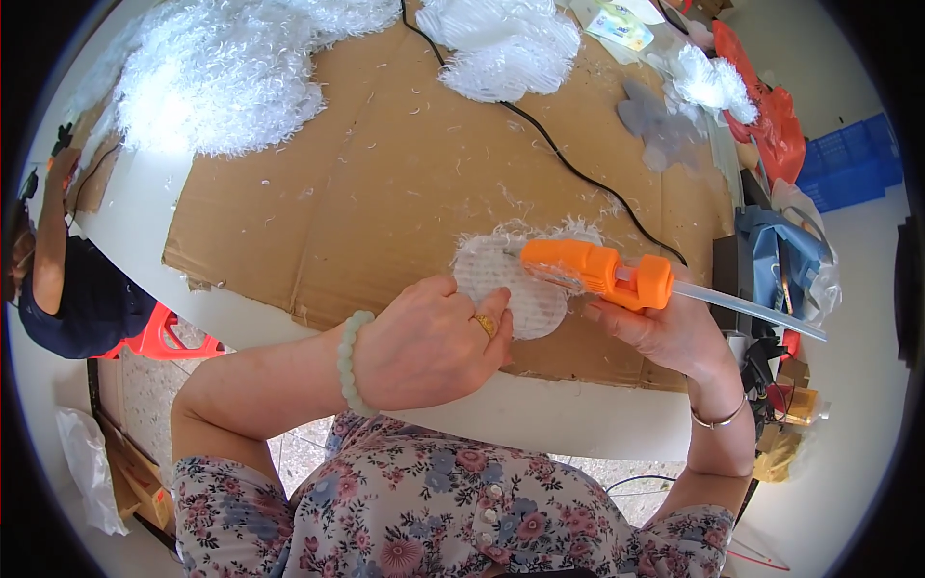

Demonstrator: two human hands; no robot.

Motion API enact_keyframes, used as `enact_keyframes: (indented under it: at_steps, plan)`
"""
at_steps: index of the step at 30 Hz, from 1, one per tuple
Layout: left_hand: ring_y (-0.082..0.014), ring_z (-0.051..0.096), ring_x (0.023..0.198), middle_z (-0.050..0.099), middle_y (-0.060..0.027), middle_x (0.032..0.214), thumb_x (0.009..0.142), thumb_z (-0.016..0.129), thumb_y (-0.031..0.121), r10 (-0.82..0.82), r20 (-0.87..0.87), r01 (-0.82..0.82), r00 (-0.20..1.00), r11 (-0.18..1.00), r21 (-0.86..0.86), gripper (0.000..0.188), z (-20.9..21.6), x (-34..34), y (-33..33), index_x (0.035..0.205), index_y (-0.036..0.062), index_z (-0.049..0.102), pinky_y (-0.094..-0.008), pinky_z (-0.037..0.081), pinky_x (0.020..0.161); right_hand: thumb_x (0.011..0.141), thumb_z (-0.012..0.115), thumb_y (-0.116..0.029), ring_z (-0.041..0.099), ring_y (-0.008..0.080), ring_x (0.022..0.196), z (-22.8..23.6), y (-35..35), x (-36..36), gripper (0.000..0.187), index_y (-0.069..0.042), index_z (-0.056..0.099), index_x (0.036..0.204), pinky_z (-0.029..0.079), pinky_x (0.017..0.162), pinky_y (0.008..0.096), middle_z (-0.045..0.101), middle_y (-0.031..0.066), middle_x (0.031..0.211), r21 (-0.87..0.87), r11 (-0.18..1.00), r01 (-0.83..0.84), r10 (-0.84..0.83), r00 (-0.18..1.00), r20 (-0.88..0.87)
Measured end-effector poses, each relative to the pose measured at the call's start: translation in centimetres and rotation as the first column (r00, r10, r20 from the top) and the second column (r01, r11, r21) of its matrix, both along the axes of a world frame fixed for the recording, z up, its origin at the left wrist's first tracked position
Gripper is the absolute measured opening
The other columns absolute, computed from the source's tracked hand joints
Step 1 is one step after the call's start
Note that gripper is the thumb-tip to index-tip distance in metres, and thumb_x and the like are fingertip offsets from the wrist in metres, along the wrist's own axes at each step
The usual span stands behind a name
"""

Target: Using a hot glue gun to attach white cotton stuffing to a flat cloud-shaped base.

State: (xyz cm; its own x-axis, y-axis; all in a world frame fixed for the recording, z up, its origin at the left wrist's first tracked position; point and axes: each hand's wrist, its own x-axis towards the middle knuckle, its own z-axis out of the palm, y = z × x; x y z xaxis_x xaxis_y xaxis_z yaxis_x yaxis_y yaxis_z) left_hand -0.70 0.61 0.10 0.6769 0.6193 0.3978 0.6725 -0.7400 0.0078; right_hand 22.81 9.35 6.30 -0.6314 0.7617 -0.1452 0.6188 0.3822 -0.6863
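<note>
In my right hand (665, 328) is an orange hot glue gun (597, 270), with a long translucent glue stick (756, 310) sticking out of its back toward the right. Its front end lies over a round white fabric piece (515, 299) with a fuzzy, fringed far edge. My left hand (438, 337) rests at the near left side of this piece, fingers bent against it; whether they pinch its edge is hard to see. Below both lies a brown cardboard sheet (385, 193) covering much of the white table.
A heap of fluffy white fringe (222, 77) lies at the far left, and stacked white pieces (501, 48) at the far middle. A black cord (578, 173) crosses the cardboard. Red bag (761, 106) and blue crate (848, 164) stand right. Another person (72, 289) sits at left.
</note>
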Motion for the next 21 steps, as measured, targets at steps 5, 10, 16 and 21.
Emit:
enact_keyframes:
  at_steps: [5,10,16,21]
  plan:
    - [-0.0140,0.052,0.055,0.065,-0.0157,0.098,0.069,0.069,0.023,-0.002,0.008,0.002,1.000,1.000,-0.007,0.031,-0.1,0.1,0.1,0.087,-0.0015,0.063,-0.0276,0.040,0.053,0.074,0.073,-0.026,0.056,0.0306,0.058,-0.5,0.1,-0.2,0.029,-0.001,0.060,0.083,0.045,0.055,0.0351,0.059,0.0147,0.066,0.025,0.999,-0.027,0.029,0.998,-0.053]
    - [-0.0138,0.052,0.054,0.065,-0.0157,0.098,0.069,0.069,0.023,-0.010,-0.009,0.010,1.000,1.000,-0.002,0.031,0.0,0.0,0.1,0.087,-0.0014,0.063,-0.0275,0.040,0.053,0.075,0.072,-0.027,0.055,0.0333,0.060,-0.3,0.3,-0.8,0.030,-0.002,0.060,0.083,0.045,0.056,0.0361,0.059,0.0150,0.068,0.051,0.997,-0.055,0.055,0.998,0.003]
    - [-0.0135,0.051,0.054,0.065,-0.0160,0.098,0.069,0.068,0.022,-0.007,-0.003,0.007,1.000,1.000,0.025,0.031,-0.2,-0.1,0.1,0.088,-0.0017,0.063,-0.0275,0.039,0.053,0.075,0.071,-0.029,0.056,0.0349,0.063,-0.1,0.2,-1.4,0.029,-0.003,0.061,0.084,0.045,0.056,0.0372,0.059,0.0151,0.070,0.100,0.989,-0.113,0.108,0.993,0.047]
    - [-0.0134,0.051,0.054,0.065,-0.0161,0.097,0.069,0.068,0.022,-0.017,-0.026,0.018,1.000,0.999,0.035,0.031,-0.1,-0.1,0.0,0.088,-0.0018,0.063,-0.0275,0.039,0.053,0.073,0.074,-0.013,0.052,0.0086,0.059,0.1,0.1,-1.5,0.024,0.002,0.060,0.085,0.045,0.056,0.0241,0.060,0.0050,0.067,0.062,0.985,-0.159,0.157,0.987,0.025]
